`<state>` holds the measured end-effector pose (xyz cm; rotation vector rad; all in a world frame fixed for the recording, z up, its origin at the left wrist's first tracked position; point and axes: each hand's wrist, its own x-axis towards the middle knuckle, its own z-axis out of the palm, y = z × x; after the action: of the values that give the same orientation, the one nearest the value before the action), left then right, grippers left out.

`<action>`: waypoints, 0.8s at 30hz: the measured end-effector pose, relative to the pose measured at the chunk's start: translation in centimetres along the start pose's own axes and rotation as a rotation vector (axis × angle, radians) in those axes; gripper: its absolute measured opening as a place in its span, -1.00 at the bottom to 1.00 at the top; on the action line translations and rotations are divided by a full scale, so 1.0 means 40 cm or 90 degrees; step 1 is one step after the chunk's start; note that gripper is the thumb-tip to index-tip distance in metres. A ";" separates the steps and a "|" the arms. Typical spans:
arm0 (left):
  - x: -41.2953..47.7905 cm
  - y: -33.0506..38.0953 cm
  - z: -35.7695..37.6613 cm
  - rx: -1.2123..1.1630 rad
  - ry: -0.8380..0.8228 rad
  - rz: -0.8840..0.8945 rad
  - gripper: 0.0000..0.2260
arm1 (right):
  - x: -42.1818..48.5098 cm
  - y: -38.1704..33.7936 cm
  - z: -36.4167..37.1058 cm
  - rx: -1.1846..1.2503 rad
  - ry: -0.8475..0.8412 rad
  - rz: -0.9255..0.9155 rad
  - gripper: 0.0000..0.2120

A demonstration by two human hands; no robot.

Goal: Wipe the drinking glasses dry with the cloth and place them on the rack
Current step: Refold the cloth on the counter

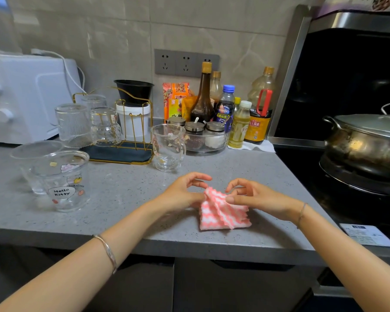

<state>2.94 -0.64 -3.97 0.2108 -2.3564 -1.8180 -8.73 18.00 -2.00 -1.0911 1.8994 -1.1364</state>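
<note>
Pink-striped cloth (221, 213) in the apparently narrow pinch grip of left hand (182, 195) and right hand (256, 197).

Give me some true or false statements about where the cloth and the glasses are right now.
1. Both the left hand and the right hand pinch the pink-and-white cloth on the counter. True.
2. The Hello Kitty glass hangs upside down on the rack. False: it stands upright on the counter, left of the hands.
3. Inverted glasses already sit on the rack. True.
4. The right hand holds the handled glass. False: it stands untouched on the counter beyond the hands.
</note>
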 end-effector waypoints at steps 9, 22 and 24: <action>0.005 -0.028 0.021 0.057 0.112 0.038 -0.72 | -0.003 0.012 0.038 -0.356 0.092 -0.057 -0.60; -0.050 -0.059 0.027 0.387 0.076 0.166 -0.85 | -0.021 0.035 0.040 -0.148 0.213 -0.071 -0.88; -0.051 -0.060 0.029 0.423 0.078 0.169 -0.82 | 0.004 0.046 0.023 -0.138 0.276 -0.043 -0.86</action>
<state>4.72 0.30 -6.65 0.0725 -2.6541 -0.8430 -8.62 18.02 -4.07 -1.0938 2.3820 -1.3090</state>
